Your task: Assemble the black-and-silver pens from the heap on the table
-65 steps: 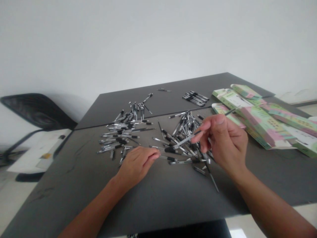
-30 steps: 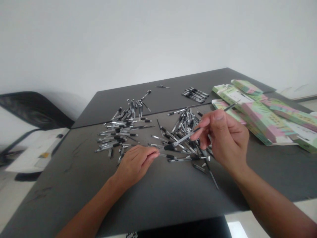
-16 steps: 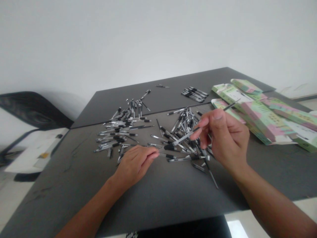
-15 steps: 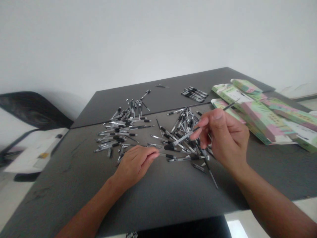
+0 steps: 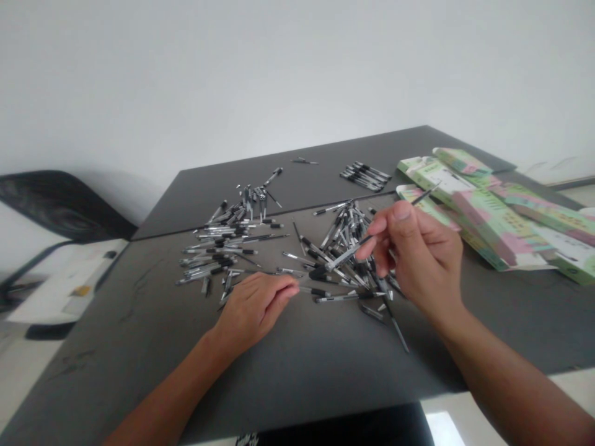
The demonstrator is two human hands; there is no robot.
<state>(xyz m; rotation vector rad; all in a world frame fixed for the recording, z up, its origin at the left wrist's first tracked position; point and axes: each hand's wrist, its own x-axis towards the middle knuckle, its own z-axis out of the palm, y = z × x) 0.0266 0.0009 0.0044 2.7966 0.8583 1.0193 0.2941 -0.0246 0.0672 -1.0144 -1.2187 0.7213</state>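
Note:
My right hand (image 5: 418, 248), raised over the near edge of the right pen pile (image 5: 346, 229), pinches a thin dark pen refill (image 5: 422, 196) between thumb and fingers. Its fine pale tip points up and right. Down-left of these fingers, in line with the refill, is a clear pen barrel (image 5: 343, 256) with a black grip; I cannot tell whether the two are joined. Low over the table, my left hand (image 5: 255, 310) has its thumb and fingers pressed together. A clear pen with a black grip (image 5: 320, 292) lies right by those fingertips; whether they hold it is unclear.
Another pile of pens (image 5: 223, 241) spreads over the left side of the dark table (image 5: 297, 378). Farther back are a neat row of pens (image 5: 365, 176) and a few thin pieces (image 5: 304, 161). Green and pink cartons (image 5: 493, 217) overlap at right. A black chair (image 5: 65, 204) stands left.
My right hand has shifted slightly left, and the refill's tip has moved a little left with it. My left hand and the piles look the same.

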